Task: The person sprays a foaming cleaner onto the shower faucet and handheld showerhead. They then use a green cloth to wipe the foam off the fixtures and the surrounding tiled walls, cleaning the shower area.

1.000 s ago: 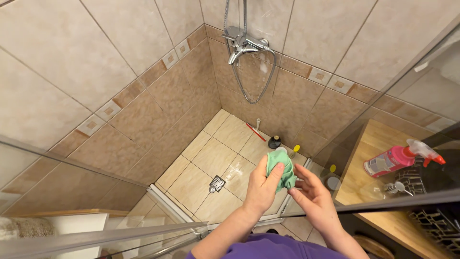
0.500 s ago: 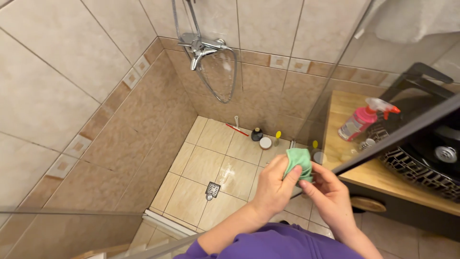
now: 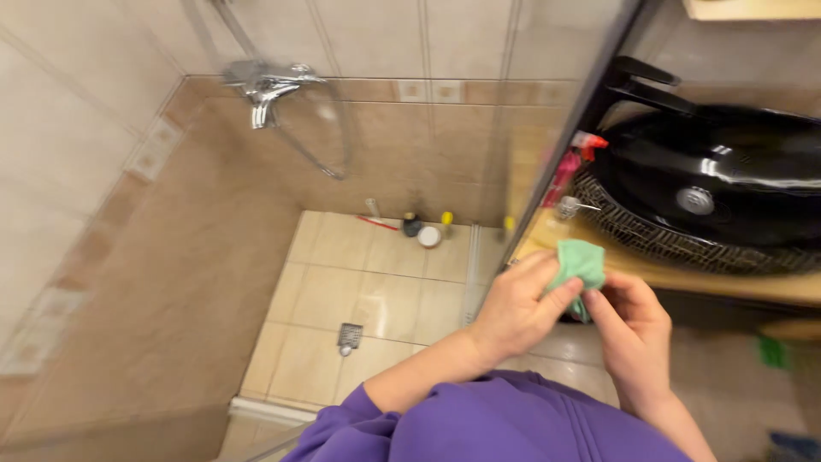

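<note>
While both hands meet in front of the purple sleeves (image 3: pixel 479 423), the left hand (image 3: pixel 517 308) grips a small green cloth (image 3: pixel 580 261) between thumb and fingers, and the right hand (image 3: pixel 633 329) pinches the cloth's lower edge from the other side. So the cloth sits bunched between the two hands, its top poking up above the fingertips.

Just beyond the hands runs the dark edge of a glass shower screen (image 3: pixel 560 162), slanting up and away. To the right of the hands and a little above them lies a black basin (image 3: pixel 727 184) on a wooden counter (image 3: pixel 744 282). A pink spray bottle (image 3: pixel 569 171) stands near the basin's left rim, above the cloth.

To the left of the hands, lower down, spreads the tiled shower floor (image 3: pixel 359 291) with a square drain (image 3: pixel 349 334). Several small bottles (image 3: pixel 423 229) stand against the far wall, well apart from the hands. Farther up and left, a chrome shower tap (image 3: pixel 269 84) is fixed to the tiled wall, blurred.
</note>
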